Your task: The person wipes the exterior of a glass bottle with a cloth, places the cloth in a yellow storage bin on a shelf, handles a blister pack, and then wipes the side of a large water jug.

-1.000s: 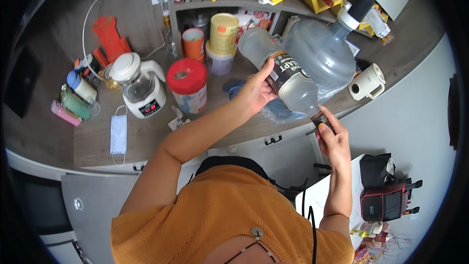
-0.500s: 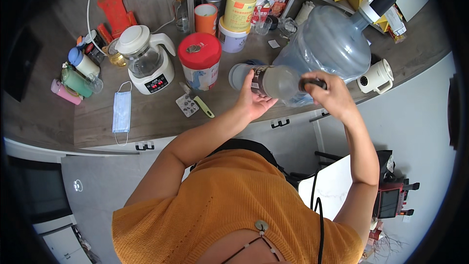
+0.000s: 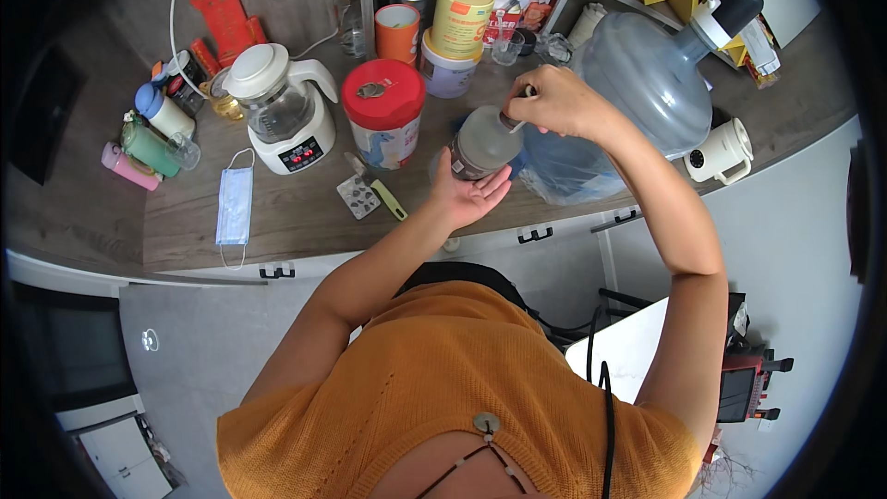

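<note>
A clear bottle (image 3: pixel 487 139) with a dark label stands nearly upright over the counter, between my hands. My left hand (image 3: pixel 467 196) cradles its lower part, thumb on one side and fingers along the other. At the bottle's neck my right hand (image 3: pixel 561 102) grips a dark cap, mostly hidden by the fingers; whether it is loose from the neck I cannot tell. Behind the bottle and to its right lies crumpled clear plastic (image 3: pixel 573 171), below a large blue water jug (image 3: pixel 642 83) with a black pump on top.
Left of the bottle stand a red-lidded tub (image 3: pixel 382 97) and a white electric kettle (image 3: pixel 286 115). A blister pack (image 3: pixel 358 197), a green-handled knife (image 3: pixel 389 200) and a face mask (image 3: pixel 235 205) lie near the counter's front edge. A small white kettle (image 3: pixel 719 152) sits at right.
The bottle has swung from lying tilted to nearly upright. My right hand has moved up and left with its neck end; my left hand has shifted slightly left and its fingers have spread.
</note>
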{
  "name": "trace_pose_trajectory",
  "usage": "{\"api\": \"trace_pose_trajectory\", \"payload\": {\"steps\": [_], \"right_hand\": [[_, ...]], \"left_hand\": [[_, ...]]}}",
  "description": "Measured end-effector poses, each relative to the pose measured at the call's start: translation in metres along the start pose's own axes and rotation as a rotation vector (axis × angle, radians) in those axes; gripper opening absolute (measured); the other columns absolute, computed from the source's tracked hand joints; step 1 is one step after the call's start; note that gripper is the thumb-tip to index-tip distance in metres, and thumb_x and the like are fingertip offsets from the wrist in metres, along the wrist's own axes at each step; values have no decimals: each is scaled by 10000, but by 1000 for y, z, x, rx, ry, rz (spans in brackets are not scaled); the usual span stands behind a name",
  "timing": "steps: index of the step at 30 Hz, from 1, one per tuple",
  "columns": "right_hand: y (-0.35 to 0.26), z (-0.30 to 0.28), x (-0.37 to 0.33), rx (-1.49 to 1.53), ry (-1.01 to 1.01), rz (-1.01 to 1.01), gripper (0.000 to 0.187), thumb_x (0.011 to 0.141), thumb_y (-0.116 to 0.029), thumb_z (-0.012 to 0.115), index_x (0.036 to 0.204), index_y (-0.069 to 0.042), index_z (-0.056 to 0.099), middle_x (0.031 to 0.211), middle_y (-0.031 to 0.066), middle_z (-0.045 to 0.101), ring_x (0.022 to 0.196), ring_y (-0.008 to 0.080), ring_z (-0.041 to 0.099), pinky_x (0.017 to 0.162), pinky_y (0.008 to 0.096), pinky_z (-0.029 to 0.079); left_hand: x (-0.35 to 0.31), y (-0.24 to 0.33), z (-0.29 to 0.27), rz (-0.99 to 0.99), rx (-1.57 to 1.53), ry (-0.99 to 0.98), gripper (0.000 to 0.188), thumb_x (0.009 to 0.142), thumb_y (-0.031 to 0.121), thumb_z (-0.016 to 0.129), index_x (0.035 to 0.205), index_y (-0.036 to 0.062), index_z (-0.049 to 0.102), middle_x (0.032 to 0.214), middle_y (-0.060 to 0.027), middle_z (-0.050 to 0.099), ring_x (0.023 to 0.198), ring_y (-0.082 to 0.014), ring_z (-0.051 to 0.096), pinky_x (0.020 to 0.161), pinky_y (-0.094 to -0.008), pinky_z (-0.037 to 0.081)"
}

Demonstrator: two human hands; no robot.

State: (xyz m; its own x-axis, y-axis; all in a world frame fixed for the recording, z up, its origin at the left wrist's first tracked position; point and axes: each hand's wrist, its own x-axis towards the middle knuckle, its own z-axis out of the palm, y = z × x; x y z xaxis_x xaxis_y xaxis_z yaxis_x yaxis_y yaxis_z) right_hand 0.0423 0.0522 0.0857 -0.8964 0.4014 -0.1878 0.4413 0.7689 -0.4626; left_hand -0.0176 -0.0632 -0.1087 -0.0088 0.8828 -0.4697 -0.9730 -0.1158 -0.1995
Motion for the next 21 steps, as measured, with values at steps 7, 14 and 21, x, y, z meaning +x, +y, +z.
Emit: {"api": "trace_pose_trajectory", "payload": {"steps": [7,14,21], "right_hand": [[2,7,26,-53,-61,-43,297,719,-272,588,823,-10,683,495,70,546,408,133,520,407,279,433],[-5,3,40,-72,-102,-53,362,745,-373,607,790,-21,676,483,56,535,448,127,538,438,272,436],[0,0,35,58,-112,-104,383,803,-408,603,922,-47,651,592,27,556,538,81,536,460,221,404]], "left_hand": [[-7,17,-15,-31,319,61,751,895,612,335,1231,-57,400,1263,-177,475,1186,-269,464,1020,-420,360],[-15,48,-44,420,1030,93,351,919,362,502,1021,32,564,892,-65,590,754,-143,563,745,-285,478],[-20,59,-23,859,1163,-34,175,917,205,539,1016,63,570,855,-11,576,728,-82,543,697,-221,455]]}}
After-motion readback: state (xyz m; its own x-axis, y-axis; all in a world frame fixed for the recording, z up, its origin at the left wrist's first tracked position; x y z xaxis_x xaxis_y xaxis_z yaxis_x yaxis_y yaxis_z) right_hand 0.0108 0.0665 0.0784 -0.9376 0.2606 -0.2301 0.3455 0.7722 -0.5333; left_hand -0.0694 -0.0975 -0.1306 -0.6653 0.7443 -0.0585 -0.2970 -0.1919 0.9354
